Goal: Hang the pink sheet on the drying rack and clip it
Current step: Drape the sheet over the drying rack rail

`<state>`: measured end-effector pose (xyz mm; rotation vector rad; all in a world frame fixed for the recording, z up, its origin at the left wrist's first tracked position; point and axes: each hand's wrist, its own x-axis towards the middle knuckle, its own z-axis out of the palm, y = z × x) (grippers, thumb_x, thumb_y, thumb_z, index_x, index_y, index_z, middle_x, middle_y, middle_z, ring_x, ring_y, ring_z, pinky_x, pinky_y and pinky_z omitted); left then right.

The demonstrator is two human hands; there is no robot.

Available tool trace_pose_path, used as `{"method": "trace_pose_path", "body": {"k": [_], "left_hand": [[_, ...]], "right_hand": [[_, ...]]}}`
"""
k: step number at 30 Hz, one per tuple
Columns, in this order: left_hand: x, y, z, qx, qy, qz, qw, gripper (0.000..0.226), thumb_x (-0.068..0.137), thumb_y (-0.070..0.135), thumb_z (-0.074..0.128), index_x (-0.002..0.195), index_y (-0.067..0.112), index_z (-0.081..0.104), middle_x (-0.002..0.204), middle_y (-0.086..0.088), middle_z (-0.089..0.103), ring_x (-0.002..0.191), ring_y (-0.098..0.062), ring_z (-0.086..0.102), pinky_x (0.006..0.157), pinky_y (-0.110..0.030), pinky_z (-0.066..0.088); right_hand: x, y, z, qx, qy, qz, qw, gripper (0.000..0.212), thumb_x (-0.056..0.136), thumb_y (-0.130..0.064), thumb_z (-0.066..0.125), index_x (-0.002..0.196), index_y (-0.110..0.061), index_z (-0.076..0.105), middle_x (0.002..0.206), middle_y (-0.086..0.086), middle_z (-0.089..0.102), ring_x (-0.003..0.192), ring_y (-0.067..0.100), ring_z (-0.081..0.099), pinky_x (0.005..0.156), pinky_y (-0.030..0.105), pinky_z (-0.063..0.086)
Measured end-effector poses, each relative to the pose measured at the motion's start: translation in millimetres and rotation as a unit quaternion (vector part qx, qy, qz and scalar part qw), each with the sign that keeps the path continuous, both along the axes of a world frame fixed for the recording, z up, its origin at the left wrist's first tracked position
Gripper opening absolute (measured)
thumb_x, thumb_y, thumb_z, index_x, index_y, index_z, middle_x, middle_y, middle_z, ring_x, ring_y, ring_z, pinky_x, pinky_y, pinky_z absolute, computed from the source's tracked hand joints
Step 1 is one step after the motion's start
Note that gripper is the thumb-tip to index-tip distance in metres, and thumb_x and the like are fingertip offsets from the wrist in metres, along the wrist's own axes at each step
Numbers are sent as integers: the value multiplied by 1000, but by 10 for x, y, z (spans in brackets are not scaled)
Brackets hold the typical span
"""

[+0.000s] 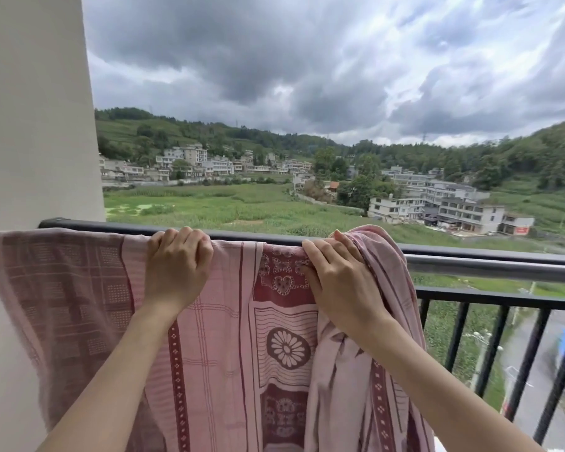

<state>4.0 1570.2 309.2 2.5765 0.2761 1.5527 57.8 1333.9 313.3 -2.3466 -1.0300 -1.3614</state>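
Observation:
The pink sheet (pixel 229 337), patterned in dark red with flowers and stripes, hangs over a dark horizontal rail (pixel 470 256) at a balcony edge. On the left it lies spread flat; at the right it is bunched into a thick fold (pixel 382 256) over the rail. My left hand (pixel 177 265) is curled over the sheet's top edge at the rail. My right hand (pixel 336 278) grips the sheet just left of the bunched fold. No clip is visible.
A pale wall or pillar (pixel 33 125) stands close on the left. Below the rail at the right runs a black balcony railing with vertical bars (pixel 490 340). Beyond it lie a road far below, fields, buildings and hills.

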Motion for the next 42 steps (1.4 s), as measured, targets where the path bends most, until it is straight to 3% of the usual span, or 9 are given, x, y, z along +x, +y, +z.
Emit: {"method": "trace_pose_path", "body": {"k": [3, 7, 11, 16, 19, 25, 29, 33, 42], "left_hand": [[1, 4, -11, -11, -6, 5, 1000, 43, 86, 33, 19, 79, 12, 56, 79, -5, 58, 79, -23, 46, 84, -36, 25], [12, 20, -30, -15, -6, 3, 1000, 42, 87, 33, 20, 79, 12, 55, 80, -5, 58, 80, -24, 47, 87, -38, 27], [22, 17, -46, -15, -16, -3, 1000, 42, 88, 33, 21, 80, 11, 56, 81, -6, 59, 81, -25, 48, 88, -38, 27], [-9, 50, -46, -5, -1, -19, 1000, 42, 89, 34, 21, 84, 12, 56, 84, -6, 58, 84, -25, 48, 90, -37, 25], [-37, 81, -45, 7, 17, -26, 999, 45, 90, 38, 18, 87, 15, 57, 86, -3, 58, 87, -24, 49, 91, -36, 24], [-83, 115, -13, 19, 51, -46, 997, 61, 88, 54, 11, 96, 16, 58, 96, -3, 58, 97, -25, 48, 96, -37, 19], [-101, 127, -2, 18, 57, -49, 997, 65, 87, 56, 11, 102, 14, 58, 99, -6, 58, 99, -26, 47, 97, -38, 18], [-98, 113, 2, 18, 64, -49, 997, 68, 86, 58, 10, 104, 13, 58, 101, -6, 57, 100, -26, 46, 97, -39, 19], [-99, 109, 13, 11, 63, -51, 997, 67, 86, 59, 11, 102, 13, 58, 100, -6, 58, 101, -27, 47, 97, -40, 19]], "right_hand": [[-110, 2, -21, 16, 7, -28, 999, 40, 87, -30, 49, 117, -8, 62, 119, 10, 65, 120, 27, 54, 113, 42, 15], [-118, -236, -120, 96, 21, -92, 991, 64, 76, -44, 64, 132, -18, 44, 146, 13, 37, 138, 28, 24, 114, 55, 4], [-232, -400, -254, 268, 113, -37, 956, 98, 63, -54, 73, 138, -14, 25, 142, 15, 28, 129, 22, 27, 105, 39, 25], [-397, -265, -278, 446, 254, 46, 857, 91, 59, -38, 82, 129, -13, 31, 109, -2, 41, 99, 12, 47, 83, 24, 46], [-433, -235, -199, 476, 335, 77, 809, 86, 64, -30, 82, 130, -11, 29, 93, -10, 50, 84, 7, 57, 70, 17, 45], [-432, -148, -114, 478, 457, 93, 744, 49, 63, -42, 80, 98, -14, 60, 86, -1, 65, 80, 14, 63, 66, 24, 49], [-483, 1, -46, 463, 547, 164, 678, 76, 44, -54, 80, 111, -21, 64, 103, 2, 71, 96, 21, 66, 94, 39, 49], [-469, 57, -12, 486, 552, 174, 655, 35, 68, -29, 79, 98, -15, 67, 91, 5, 73, 84, 21, 69, 83, 35, 54], [-476, -50, 222, 522, 554, 226, 608, 6, 81, -11, 65, 83, -6, 67, 58, 7, 70, 50, 19, 66, 53, 26, 56]]}}
